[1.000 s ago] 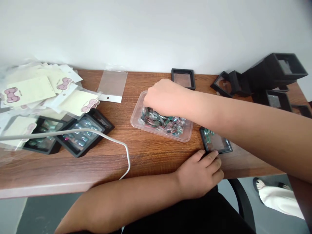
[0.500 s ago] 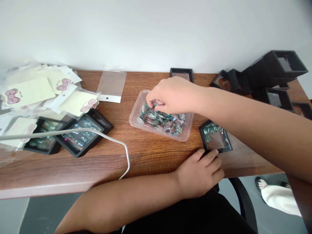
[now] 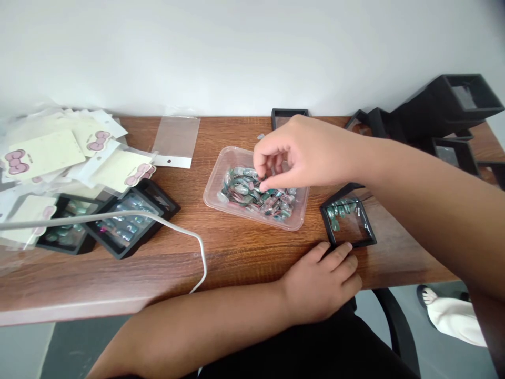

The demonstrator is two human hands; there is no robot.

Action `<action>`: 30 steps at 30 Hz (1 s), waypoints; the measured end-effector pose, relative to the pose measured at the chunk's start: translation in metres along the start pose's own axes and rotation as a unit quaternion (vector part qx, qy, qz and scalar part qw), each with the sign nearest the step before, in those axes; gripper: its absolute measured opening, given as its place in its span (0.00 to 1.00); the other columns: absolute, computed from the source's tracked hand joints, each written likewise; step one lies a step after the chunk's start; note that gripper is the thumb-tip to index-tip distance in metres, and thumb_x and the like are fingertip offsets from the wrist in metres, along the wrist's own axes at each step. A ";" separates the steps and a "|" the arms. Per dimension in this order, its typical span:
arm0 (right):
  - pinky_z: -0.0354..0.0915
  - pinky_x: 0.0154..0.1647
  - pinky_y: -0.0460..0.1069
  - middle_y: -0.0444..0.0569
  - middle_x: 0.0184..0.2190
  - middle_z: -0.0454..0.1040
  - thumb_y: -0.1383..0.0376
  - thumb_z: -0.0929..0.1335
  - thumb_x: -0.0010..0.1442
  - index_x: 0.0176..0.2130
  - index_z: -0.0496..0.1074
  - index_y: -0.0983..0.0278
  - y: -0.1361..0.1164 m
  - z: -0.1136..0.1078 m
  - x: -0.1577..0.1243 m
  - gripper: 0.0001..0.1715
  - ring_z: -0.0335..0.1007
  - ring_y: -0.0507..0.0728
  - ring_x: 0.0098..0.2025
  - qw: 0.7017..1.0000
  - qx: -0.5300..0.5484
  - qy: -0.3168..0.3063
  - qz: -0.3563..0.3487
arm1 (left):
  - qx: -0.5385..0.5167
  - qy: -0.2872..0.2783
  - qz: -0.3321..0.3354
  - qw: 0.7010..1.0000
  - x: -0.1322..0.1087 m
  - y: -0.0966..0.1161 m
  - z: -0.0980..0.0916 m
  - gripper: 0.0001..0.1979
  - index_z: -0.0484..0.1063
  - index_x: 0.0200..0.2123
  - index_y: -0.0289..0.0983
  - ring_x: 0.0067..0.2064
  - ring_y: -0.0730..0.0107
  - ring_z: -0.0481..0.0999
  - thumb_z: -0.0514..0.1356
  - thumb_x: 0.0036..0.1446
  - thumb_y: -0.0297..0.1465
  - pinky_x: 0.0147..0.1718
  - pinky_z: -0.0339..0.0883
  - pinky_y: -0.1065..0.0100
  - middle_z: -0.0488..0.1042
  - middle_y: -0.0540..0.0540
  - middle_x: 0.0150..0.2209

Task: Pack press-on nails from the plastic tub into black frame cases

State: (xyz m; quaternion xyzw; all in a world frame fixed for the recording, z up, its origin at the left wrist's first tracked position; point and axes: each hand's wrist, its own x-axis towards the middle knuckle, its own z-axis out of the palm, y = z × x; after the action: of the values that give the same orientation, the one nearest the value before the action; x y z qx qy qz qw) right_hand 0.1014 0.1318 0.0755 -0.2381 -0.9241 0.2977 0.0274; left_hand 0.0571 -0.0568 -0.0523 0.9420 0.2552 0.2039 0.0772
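Note:
A clear plastic tub [image 3: 215, 197] full of loose green, pink and clear nail tips [image 3: 252, 197] stands mid-table. Over its right part hovers my right hand [image 3: 290, 158], thumb and forefinger curled near each other; whether a tip is between them is too small to tell. My left hand [image 3: 325, 281] rests at the table's front edge, fingers spread, its fingertips touching the lower edge of a black-framed case [image 3: 349, 245]. Inside that case, green nail tips [image 3: 341, 209] lie in a row along the top, with one below at the left.
Packaging cards [image 3: 47, 155], a clear bag [image 3: 175, 137] and filled black cases [image 3: 130, 223] lie left. A white cable [image 3: 181, 227] crosses the front left. Black boxes [image 3: 426, 116] are stacked right; another case [image 3: 290, 112] sits behind the tub. A person's foot [image 3: 430, 297] shows at lower right.
My right hand has lifted from the nail tips and shifted slightly right, its fingers less tightly closed. A small clear piece now shows behind the tub. My left hand has stayed at the case.

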 end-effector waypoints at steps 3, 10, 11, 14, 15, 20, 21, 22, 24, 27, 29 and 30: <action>0.67 0.35 0.48 0.41 0.30 0.78 0.68 0.74 0.55 0.31 0.76 0.64 -0.002 -0.001 -0.007 0.03 0.72 0.50 0.31 1.000 0.018 -0.003 0.001 | -0.001 -0.005 -0.001 1.000 0.000 0.000 0.001 0.15 0.76 0.52 0.39 0.65 0.54 0.64 0.53 0.68 0.32 0.61 0.58 0.54 0.72 0.45 0.59; 0.66 0.33 0.48 0.41 0.27 0.77 0.62 0.76 0.56 0.30 0.75 0.64 -0.003 0.001 -0.021 0.09 0.70 0.49 0.28 1.000 0.020 0.015 -0.011 | -0.004 -0.012 -0.001 1.000 -0.001 0.000 0.001 0.15 0.75 0.53 0.39 0.66 0.53 0.63 0.54 0.67 0.33 0.62 0.57 0.53 0.72 0.45 0.60; 0.66 0.33 0.48 0.41 0.27 0.77 0.61 0.76 0.56 0.30 0.75 0.64 -0.003 0.001 -0.023 0.10 0.70 0.49 0.27 1.000 0.020 0.018 -0.014 | -0.004 -0.015 0.000 1.000 -0.001 0.000 0.001 0.15 0.75 0.53 0.39 0.66 0.53 0.63 0.55 0.67 0.33 0.62 0.57 0.53 0.72 0.45 0.60; 0.63 0.31 0.48 0.41 0.25 0.76 0.61 0.76 0.55 0.27 0.74 0.64 -0.002 0.002 -0.029 0.11 0.67 0.48 0.25 0.999 0.022 0.029 -0.026 | -0.002 -0.021 0.000 1.000 0.000 0.000 0.000 0.15 0.75 0.53 0.39 0.66 0.53 0.63 0.54 0.68 0.34 0.62 0.57 0.53 0.71 0.45 0.60; 0.62 0.30 0.48 0.40 0.24 0.75 0.62 0.76 0.55 0.27 0.73 0.64 -0.001 0.002 -0.030 0.12 0.66 0.48 0.24 0.999 0.022 0.030 -0.030 | -0.002 -0.022 -0.001 1.000 0.000 0.000 0.000 0.15 0.75 0.53 0.39 0.66 0.53 0.63 0.54 0.68 0.33 0.62 0.56 0.53 0.71 0.45 0.60; 0.58 0.28 0.48 0.40 0.22 0.73 0.63 0.76 0.55 0.25 0.71 0.65 0.002 0.004 -0.034 0.14 0.61 0.46 0.22 0.998 0.022 0.042 -0.041 | -0.002 -0.021 0.003 1.000 -0.001 0.000 0.000 0.15 0.75 0.53 0.39 0.66 0.52 0.62 0.55 0.67 0.34 0.62 0.56 0.53 0.71 0.45 0.60; 0.58 0.28 0.47 0.39 0.22 0.73 0.62 0.76 0.55 0.25 0.71 0.65 0.003 0.005 -0.035 0.14 0.60 0.46 0.21 0.998 0.023 0.047 -0.043 | -0.001 -0.020 0.003 1.000 -0.001 0.000 0.000 0.15 0.75 0.53 0.39 0.66 0.53 0.63 0.55 0.67 0.34 0.62 0.56 0.53 0.71 0.45 0.60; 0.58 0.28 0.47 0.40 0.22 0.73 0.62 0.76 0.55 0.26 0.72 0.65 0.004 0.005 -0.036 0.14 0.61 0.46 0.22 0.997 0.024 0.051 -0.043 | 0.000 -0.019 0.002 1.000 -0.001 0.000 0.000 0.15 0.75 0.53 0.39 0.66 0.53 0.63 0.55 0.67 0.34 0.62 0.56 0.53 0.71 0.45 0.60; 0.59 0.28 0.47 0.40 0.23 0.74 0.60 0.75 0.57 0.27 0.73 0.64 0.005 0.005 -0.039 0.13 0.62 0.47 0.22 0.997 0.035 0.058 -0.044 | 0.001 -0.022 0.001 1.000 -0.001 0.001 0.000 0.15 0.75 0.53 0.39 0.66 0.53 0.62 0.55 0.68 0.34 0.62 0.56 0.53 0.71 0.44 0.61; 0.62 0.29 0.47 0.42 0.27 0.77 0.58 0.74 0.59 0.29 0.75 0.63 0.006 0.005 -0.048 0.13 0.66 0.48 0.25 0.994 0.072 0.077 -0.040 | -0.002 -0.035 0.001 0.999 0.000 0.000 0.000 0.16 0.74 0.54 0.39 0.67 0.52 0.61 0.54 0.68 0.34 0.63 0.55 0.52 0.69 0.44 0.62; 0.63 0.28 0.47 0.42 0.29 0.79 0.57 0.73 0.61 0.31 0.78 0.61 0.005 0.006 -0.056 0.12 0.68 0.49 0.26 0.991 0.095 0.091 -0.031 | -0.003 -0.044 0.003 0.999 0.000 0.000 -0.001 0.16 0.74 0.54 0.39 0.68 0.52 0.60 0.53 0.69 0.34 0.63 0.55 0.52 0.69 0.44 0.62; 0.63 0.27 0.47 0.43 0.29 0.79 0.57 0.72 0.62 0.32 0.79 0.61 0.004 0.006 -0.061 0.11 0.69 0.49 0.26 0.989 0.103 0.099 -0.027 | -0.003 -0.046 0.003 0.999 0.000 0.000 -0.001 0.16 0.74 0.54 0.39 0.68 0.52 0.60 0.53 0.69 0.34 0.63 0.55 0.52 0.68 0.44 0.62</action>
State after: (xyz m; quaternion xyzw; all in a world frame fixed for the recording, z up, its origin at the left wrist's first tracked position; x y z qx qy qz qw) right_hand 0.1558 0.1035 0.0743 -0.2371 -0.8872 0.3658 0.1511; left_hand 0.0561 -0.0567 -0.0512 0.9510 0.2477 0.1610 0.0915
